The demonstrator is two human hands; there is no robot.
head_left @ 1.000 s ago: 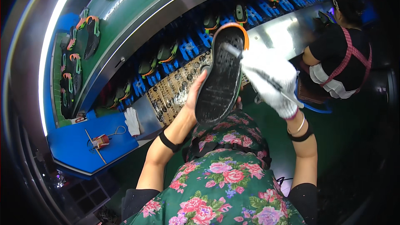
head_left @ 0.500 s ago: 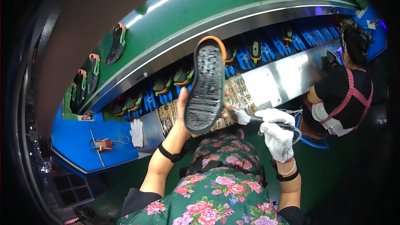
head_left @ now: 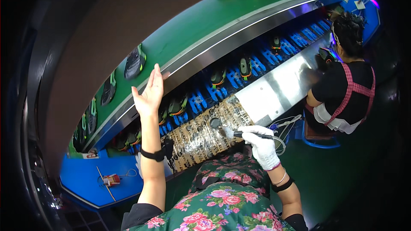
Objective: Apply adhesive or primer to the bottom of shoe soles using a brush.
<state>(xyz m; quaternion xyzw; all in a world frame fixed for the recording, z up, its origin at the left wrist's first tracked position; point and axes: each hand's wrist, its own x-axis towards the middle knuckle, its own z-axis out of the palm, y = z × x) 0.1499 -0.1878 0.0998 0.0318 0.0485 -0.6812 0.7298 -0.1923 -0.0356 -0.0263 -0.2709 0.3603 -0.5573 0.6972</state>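
At the far left, a blue table (head_left: 81,173) is holding a small red thing (head_left: 112,180) with a thin stick lying across it. Above it, dark soles are lying in a row along the green belt (head_left: 184,42). The nearest sole (head_left: 135,63) is resting just beyond my left fingertips, blurred and apart from them.

My bare left hand (head_left: 149,96) is reaching up by the belt's edge, palm showing, thumb and fingers spread wide, holding nothing. Half a second ago it was gripping a black sole with an orange rim; now that sole is gone from my grasp. I'm guessing it is the one lying by my fingers, though I cannot tell for sure. Either way, my brush is no longer being kept near a held sole, and my left hand is being left free.

Further right, the taped brown board (head_left: 192,141) is carrying a dark round pot (head_left: 215,122). My gloved right hand (head_left: 262,147) is closing around a black-handled brush (head_left: 239,134), its pale bristles hanging just beside that pot. Farthest right, a co-worker (head_left: 342,85) is sitting at the bench.
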